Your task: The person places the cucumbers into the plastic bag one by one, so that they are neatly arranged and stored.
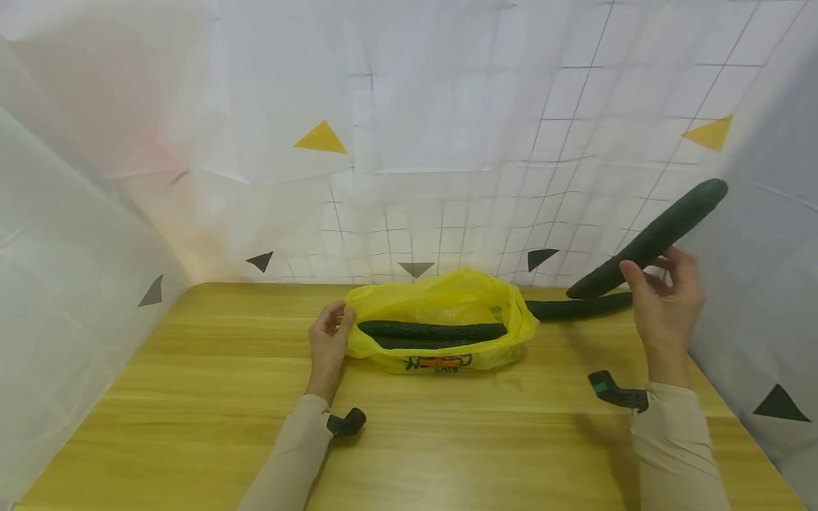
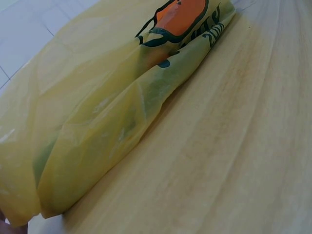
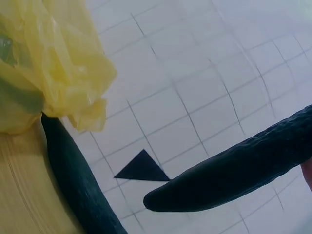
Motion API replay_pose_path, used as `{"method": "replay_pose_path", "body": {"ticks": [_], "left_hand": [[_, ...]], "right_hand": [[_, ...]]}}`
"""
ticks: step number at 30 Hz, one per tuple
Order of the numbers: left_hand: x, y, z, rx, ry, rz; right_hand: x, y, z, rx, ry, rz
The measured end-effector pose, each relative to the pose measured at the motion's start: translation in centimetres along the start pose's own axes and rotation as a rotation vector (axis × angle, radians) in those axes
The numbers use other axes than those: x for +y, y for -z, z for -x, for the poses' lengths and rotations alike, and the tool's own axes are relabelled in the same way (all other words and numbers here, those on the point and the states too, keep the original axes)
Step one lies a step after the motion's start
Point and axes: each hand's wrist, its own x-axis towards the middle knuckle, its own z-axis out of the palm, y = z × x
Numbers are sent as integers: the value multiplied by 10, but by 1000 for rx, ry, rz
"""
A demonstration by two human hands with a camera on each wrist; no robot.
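Note:
A yellow plastic bag (image 1: 447,298) lies on its side on the table, its mouth facing up and toward me. Inside it rest dark green cucumbers (image 1: 434,332), at least one plainly visible. My left hand (image 1: 329,344) pinches the bag's left rim between thumb and fingers; in the left wrist view the bag (image 2: 102,122) hides nearly all of that hand. At the right, my right hand (image 1: 671,305) grips a cucumber (image 1: 652,238) in the air, tilted with its far end up. Below it another cucumber (image 1: 578,306) lies on the table, its left end behind the bag.
The wooden table (image 1: 211,397) ends at a white sheet wall (image 1: 409,206) with grid lines at the back. White sheets also close off the left and right sides. Dark and yellow triangles mark the walls. A small black camera (image 1: 616,394) sits on each wrist.

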Motion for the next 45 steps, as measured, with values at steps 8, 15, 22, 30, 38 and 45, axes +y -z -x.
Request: {"method": "replay_pose_path", "body": {"ticks": [8,15,22,30,38,45], "left_hand": [[0,-1,0,2,10,-14],[1,-1,1,-2,2,-13],[1,-1,1,-3,1,-23],[2,-1,1,0,-1,-27],[2,0,2,3,15,-12],[3,0,2,1,7,-31]], "right_hand": [[-8,-8,2,46,23,-219],[-16,-15,4,65,13,-356],[-26,-22,5,91,60,-459],[-30,-28,6,76,82,-554],[-33,-33,7,71,98,-581],[-29,-36,6,85,75,-640]]}}
